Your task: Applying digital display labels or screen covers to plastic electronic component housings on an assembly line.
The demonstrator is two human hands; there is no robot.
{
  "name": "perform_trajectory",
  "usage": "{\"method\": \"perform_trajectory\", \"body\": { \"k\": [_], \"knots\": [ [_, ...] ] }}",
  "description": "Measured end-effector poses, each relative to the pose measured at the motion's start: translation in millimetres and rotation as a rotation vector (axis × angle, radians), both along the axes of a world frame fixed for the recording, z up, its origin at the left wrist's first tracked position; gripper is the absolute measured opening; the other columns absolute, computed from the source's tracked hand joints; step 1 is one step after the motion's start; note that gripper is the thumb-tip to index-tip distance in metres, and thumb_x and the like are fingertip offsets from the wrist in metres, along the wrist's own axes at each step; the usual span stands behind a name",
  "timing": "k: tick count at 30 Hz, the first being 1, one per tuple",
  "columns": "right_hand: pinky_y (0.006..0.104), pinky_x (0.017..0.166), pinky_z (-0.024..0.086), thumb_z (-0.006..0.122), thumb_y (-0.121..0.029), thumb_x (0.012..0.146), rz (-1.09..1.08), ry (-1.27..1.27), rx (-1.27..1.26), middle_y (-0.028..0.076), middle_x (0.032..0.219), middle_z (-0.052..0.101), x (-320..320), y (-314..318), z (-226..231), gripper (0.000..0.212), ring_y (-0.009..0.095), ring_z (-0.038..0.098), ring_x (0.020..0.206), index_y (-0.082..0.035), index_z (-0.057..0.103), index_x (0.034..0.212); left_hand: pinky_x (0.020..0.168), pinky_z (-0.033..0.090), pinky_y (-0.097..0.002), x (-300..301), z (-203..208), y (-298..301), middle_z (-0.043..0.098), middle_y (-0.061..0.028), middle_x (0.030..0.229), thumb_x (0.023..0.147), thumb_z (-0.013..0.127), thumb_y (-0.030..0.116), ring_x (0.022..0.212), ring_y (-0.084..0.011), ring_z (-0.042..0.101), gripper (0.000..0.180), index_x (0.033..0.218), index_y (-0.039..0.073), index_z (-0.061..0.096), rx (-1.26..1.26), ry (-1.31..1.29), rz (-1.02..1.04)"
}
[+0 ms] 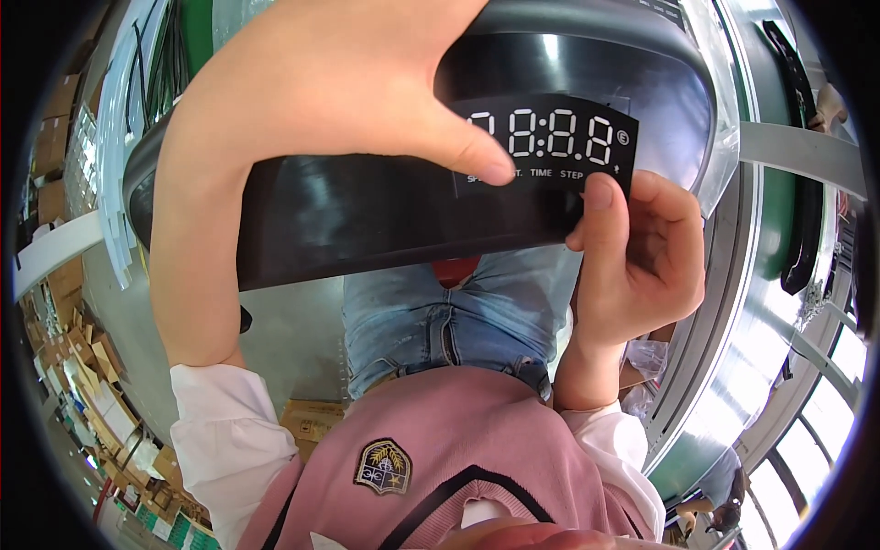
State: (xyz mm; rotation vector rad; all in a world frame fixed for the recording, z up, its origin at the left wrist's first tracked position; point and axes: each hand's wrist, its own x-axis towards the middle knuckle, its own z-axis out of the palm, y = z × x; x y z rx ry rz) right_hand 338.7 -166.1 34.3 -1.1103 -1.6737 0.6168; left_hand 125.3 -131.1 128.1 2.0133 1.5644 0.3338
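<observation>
A long glossy black plastic housing (348, 215) lies across the space in front of me, above my lap. On its right part is a thin black display overlay film (587, 128) with white segment digits and small white lettering. My right hand (642, 257) pinches the film's lower right corner between thumb and bent fingers. Across the housing from the left reaches my left hand (385, 82). Its thumb is stretched out over the film's lower left part, spread away from the palm. The other left fingers are cut off by the upper edge of the view.
Clear plastic wrap (729, 110) hangs at the housing's right end. Farther right, a long black curved part (802, 202) lies on a green surface behind metal rails. Another person's hand (830, 105) is beside it. Cardboard boxes (101, 385) are piled at the left.
</observation>
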Motion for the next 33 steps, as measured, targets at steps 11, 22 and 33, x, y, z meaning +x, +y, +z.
{"method": "perform_trajectory", "body": {
  "k": [11,22,33],
  "knots": [
    [0.0206,0.046,0.036,0.080,0.002,0.076,0.147,-0.138,0.487,0.004,0.057,0.056,-3,0,31,0.020,0.009,0.047,0.046,0.002,0.060,0.072,0.092,0.046,-0.0382,13,6,21,0.057,-0.0224,0.113,0.062,0.089,0.037,0.111,-0.0341,0.056,0.087,0.123,-0.004,0.042,-0.250,0.080,0.055],
    [0.0214,0.040,0.031,0.079,0.003,0.074,0.068,-0.216,0.344,0.002,0.056,0.054,15,36,2,0.018,0.008,0.044,0.042,-0.002,0.062,0.069,0.090,0.047,-0.0391,12,2,20,0.058,-0.0225,0.112,0.059,0.090,0.039,0.108,-0.0337,0.058,0.089,0.123,-0.002,0.043,-0.170,0.134,0.053],
    [0.0213,0.040,0.032,0.079,0.001,0.074,0.063,-0.285,0.323,0.000,0.057,0.056,15,36,4,0.018,0.009,0.046,0.042,-0.004,0.062,0.069,0.090,0.047,-0.0390,3,-7,17,0.059,-0.0231,0.112,0.058,0.090,0.041,0.108,-0.0347,0.059,0.091,0.123,-0.002,0.044,-0.085,0.080,0.007]
  ]
}}
